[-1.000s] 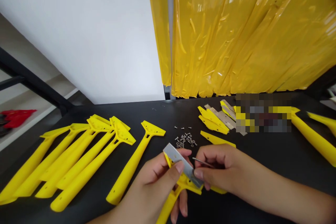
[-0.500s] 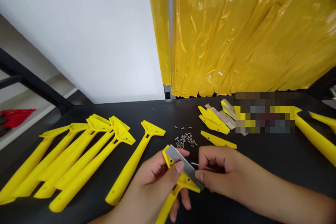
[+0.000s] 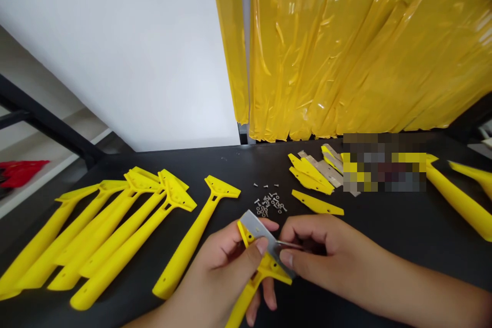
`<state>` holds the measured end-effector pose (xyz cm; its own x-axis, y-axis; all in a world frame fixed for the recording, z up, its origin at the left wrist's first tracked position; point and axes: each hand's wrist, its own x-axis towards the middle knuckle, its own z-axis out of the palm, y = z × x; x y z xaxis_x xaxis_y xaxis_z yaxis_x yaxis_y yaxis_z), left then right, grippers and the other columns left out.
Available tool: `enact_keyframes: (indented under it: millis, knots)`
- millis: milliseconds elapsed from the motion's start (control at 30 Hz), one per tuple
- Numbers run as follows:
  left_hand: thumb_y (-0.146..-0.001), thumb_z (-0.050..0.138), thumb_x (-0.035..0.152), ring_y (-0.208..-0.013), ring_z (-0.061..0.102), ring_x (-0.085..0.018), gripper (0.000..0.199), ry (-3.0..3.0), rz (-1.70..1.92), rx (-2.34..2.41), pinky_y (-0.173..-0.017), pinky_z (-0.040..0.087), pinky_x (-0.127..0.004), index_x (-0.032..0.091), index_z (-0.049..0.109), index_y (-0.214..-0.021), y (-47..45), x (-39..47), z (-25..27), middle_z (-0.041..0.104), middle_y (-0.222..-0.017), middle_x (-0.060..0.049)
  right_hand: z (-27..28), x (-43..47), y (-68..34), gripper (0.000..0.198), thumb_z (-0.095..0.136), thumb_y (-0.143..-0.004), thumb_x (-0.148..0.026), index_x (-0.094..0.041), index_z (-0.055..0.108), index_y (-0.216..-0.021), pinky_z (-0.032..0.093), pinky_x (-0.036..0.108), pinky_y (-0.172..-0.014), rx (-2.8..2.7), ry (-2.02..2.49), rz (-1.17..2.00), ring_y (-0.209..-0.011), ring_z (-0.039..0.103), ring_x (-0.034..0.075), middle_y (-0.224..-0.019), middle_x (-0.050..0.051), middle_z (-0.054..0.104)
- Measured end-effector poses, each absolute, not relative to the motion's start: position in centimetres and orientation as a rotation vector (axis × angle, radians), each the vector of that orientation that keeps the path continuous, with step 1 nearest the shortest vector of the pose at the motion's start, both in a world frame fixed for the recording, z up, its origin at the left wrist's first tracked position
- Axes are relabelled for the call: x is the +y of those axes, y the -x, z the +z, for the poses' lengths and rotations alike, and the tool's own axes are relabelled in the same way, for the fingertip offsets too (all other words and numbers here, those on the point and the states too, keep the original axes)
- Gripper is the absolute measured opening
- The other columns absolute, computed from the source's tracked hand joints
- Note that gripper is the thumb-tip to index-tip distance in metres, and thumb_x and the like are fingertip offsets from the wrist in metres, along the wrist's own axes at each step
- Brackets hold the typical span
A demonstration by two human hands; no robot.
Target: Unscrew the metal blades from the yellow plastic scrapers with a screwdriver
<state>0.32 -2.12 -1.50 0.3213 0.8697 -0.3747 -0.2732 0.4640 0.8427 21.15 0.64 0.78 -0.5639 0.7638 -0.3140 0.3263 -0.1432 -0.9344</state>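
Blade (image 3: 270,237) pinched to yellow handle (image 3: 245,302)

At the lower centre of the frame, the blade is laid slantwise across the head of the handle. Both are gripped by the left hand (image 3: 226,261), which is clamped on them, the thumb pressed on the blade's face and the fingers wrapped behind. By the right hand (image 3: 317,246), just beside, a thin metal rod (image 3: 290,244) is pinched between thumb and fingers, and the blade's lower end is met by the thumb.

Above the hands, small screws (image 3: 257,201) and rings (image 3: 263,210) are scattered on the black bench (image 3: 215,161). More handles (image 3: 126,251) are laid slantwise at lower left, one set apart nearer the left hand. Right of the screws, yellow plates (image 3: 318,204) and greyish strips (image 3: 327,172) are seen, partly stacked. The upper right is filled by a yellow sheet (image 3: 361,46).
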Motion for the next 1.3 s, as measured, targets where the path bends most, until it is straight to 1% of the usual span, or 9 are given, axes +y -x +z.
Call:
enact_keyframes:
  millis: [167, 300, 400, 500, 700, 900, 1033, 1133, 1300]
  knots:
    - [-0.091, 0.078, 0.049, -0.037, 0.057, -0.013, 0.047, -0.738, 0.844, 0.937, -0.031, 0.041, -0.017, 0.018, 0.064, -0.123, -0.3, -2.0, -1.3, 0.066, -0.056, 0.004, 0.5, 0.6, -21.2, 0.029, 0.063, -0.099, -0.039, -0.019, 0.057, -0.077, 0.031, 0.026, -0.061, -1.768, 1.185, 1.797, -0.067, 0.037, 0.012, -0.07, -0.005, 0.044]
    - [-0.087, 0.082, 0.052, -0.051, 0.069, -0.017, 0.042, -0.784, 0.814, 0.976, -0.036, 0.05, -0.019, 0.019, 0.069, -0.107, -0.3, -1.9, -0.9, 0.072, -0.068, -0.001, 0.4, 0.7, -21.4, 0.032, 0.065, -0.099, -0.043, -0.02, 0.058, -0.077, 0.03, 0.026, -0.059, -1.774, 1.203, 1.75, -0.066, 0.035, 0.012, -0.068, -0.006, 0.043]
    - [-0.091, 0.075, 0.06, -0.037, 0.055, -0.011, 0.041, -0.854, 0.667, 1.064, -0.031, 0.042, -0.015, 0.02, 0.067, -0.097, -0.1, -2.0, -0.8, 0.064, -0.051, 0.002, 0.4, 0.6, -21.4, 0.033, 0.067, -0.097, -0.044, -0.02, 0.058, -0.077, 0.03, 0.025, -0.059, -1.777, 1.21, 1.735, -0.066, 0.037, 0.012, -0.068, -0.006, 0.044]
    - [-0.092, 0.069, 0.065, -0.03, 0.041, -0.009, 0.044, -0.87, 0.602, 1.14, -0.029, 0.035, -0.014, 0.021, 0.066, -0.097, 0.1, -2.2, -0.7, 0.054, -0.041, 0.007, 0.6, 0.7, -21.4, 0.034, 0.065, -0.099, -0.045, -0.02, 0.061, -0.077, 0.032, 0.025, -0.06, -1.765, 1.201, 1.768, -0.067, 0.04, 0.012, -0.068, -0.005, 0.048]
    - [-0.092, 0.068, 0.065, -0.03, 0.04, -0.009, 0.043, -0.899, 0.615, 1.196, -0.029, 0.037, -0.016, 0.022, 0.064, -0.091, 0.2, -2.1, -0.6, 0.055, -0.042, 0.006, 0.8, 0.7, -21.4, 0.032, 0.06, -0.102, -0.042, -0.019, 0.064, -0.081, 0.036, 0.027, -0.066, -1.753, 1.172, 1.801, -0.071, 0.048, 0.013, -0.074, -0.002, 0.058]
    - [-0.09, 0.069, 0.067, -0.028, 0.038, -0.009, 0.043, -0.878, 0.605, 1.182, -0.028, 0.032, -0.016, 0.024, 0.062, -0.091, 0.0, -2.0, -0.6, 0.053, -0.039, 0.007, 0.8, 0.7, -21.2, 0.027, 0.063, -0.098, -0.039, -0.02, 0.06, -0.08, 0.032, 0.026, -0.061, -1.784, 1.242, 1.789, -0.068, 0.041, 0.013, -0.071, -0.004, 0.05]
    - [-0.087, 0.071, 0.069, -0.029, 0.038, -0.009, 0.046, -0.884, 0.597, 1.17, -0.029, 0.033, -0.016, 0.023, 0.062, -0.091, 0.0, -2.0, -0.5, 0.053, -0.039, 0.007, 0.8, 0.7, -21.2, 0.027, 0.062, -0.099, -0.04, -0.019, 0.061, -0.081, 0.032, 0.026, -0.061, -1.797, 1.239, 1.781, -0.069, 0.042, 0.013, -0.072, -0.004, 0.051]
    - [-0.084, 0.074, 0.069, -0.03, 0.039, -0.009, 0.049, -0.906, 0.579, 1.154, -0.029, 0.035, -0.015, 0.023, 0.062, -0.095, 0.0, -2.0, -0.5, 0.052, -0.04, 0.008, 0.7, 0.5, -21.2, 0.026, 0.063, -0.097, -0.037, -0.019, 0.058, -0.079, 0.029, 0.026, -0.059, -1.788, 1.269, 1.772, -0.066, 0.037, 0.012, -0.069, -0.005, 0.046]
    - [-0.089, 0.069, 0.065, -0.029, 0.039, -0.008, 0.043, -0.932, 0.551, 1.167, -0.03, 0.035, -0.015, 0.023, 0.063, -0.097, 0.0, -2.2, -0.5, 0.055, -0.041, 0.008, 0.5, 0.1, -21.0, 0.02, 0.065, -0.094, -0.031, -0.02, 0.059, -0.078, 0.027, 0.026, -0.057, -1.825, 1.309, 1.684, -0.065, 0.036, 0.011, -0.068, -0.006, 0.046]
